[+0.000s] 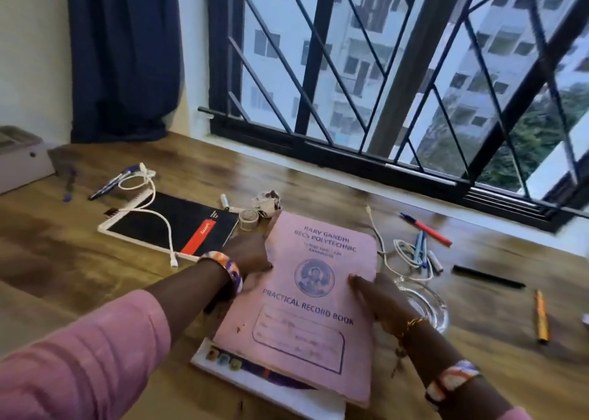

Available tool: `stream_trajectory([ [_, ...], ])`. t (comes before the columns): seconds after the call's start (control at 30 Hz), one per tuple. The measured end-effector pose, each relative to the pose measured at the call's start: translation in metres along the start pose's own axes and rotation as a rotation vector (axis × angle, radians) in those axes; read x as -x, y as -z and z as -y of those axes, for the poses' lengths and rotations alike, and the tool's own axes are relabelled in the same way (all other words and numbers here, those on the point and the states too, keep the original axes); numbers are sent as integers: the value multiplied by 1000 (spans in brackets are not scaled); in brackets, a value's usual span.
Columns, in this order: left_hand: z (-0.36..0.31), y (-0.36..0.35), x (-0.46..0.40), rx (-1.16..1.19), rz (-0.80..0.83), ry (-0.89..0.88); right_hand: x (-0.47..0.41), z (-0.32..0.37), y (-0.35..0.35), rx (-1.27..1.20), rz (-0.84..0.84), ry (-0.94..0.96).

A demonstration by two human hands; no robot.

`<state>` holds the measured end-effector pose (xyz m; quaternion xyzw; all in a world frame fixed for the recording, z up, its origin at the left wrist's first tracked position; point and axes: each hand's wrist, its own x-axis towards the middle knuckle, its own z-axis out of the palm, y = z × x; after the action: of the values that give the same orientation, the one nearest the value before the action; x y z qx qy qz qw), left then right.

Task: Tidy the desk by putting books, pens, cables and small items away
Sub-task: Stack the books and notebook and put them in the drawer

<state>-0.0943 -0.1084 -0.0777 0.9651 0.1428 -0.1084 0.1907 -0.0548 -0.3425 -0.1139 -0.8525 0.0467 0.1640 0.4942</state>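
A pink record book (306,305) lies on top of a white book (274,391) at the desk's near middle. My left hand (251,254) grips the pink book's left edge, and my right hand (379,295) holds its right edge. A black spiral notebook (172,225) with a white cable (153,203) across it lies to the left. Blue pens (111,182) sit beyond it. To the right lie a coiled cable (404,254), several pens (425,228), a black pen (487,276) and an orange pencil (541,316).
A glass ashtray (430,305) stands just right of my right hand. A small clear jar (249,219), thread spools (225,201) and crumpled paper (267,200) sit behind the pink book. A grey box (22,161) is at far left. The barred window (382,101) runs along the desk's back.
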Motion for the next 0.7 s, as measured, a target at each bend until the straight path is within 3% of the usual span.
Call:
stream_trajectory([
  [0.07, -1, -1, -3, 7, -6, 6, -6, 3, -2, 222, -78, 10],
  [0.17, -4, -7, -9, 28, -23, 22, -6, 7, -5, 366, -94, 20],
  [0.57, -9, -32, -26, -78, -36, 158, 6, -4, 3, 304, -5, 71],
  [0.7, -7, -32, -17, -21, -82, 128, 25, -2, 2, 563, -8, 141],
])
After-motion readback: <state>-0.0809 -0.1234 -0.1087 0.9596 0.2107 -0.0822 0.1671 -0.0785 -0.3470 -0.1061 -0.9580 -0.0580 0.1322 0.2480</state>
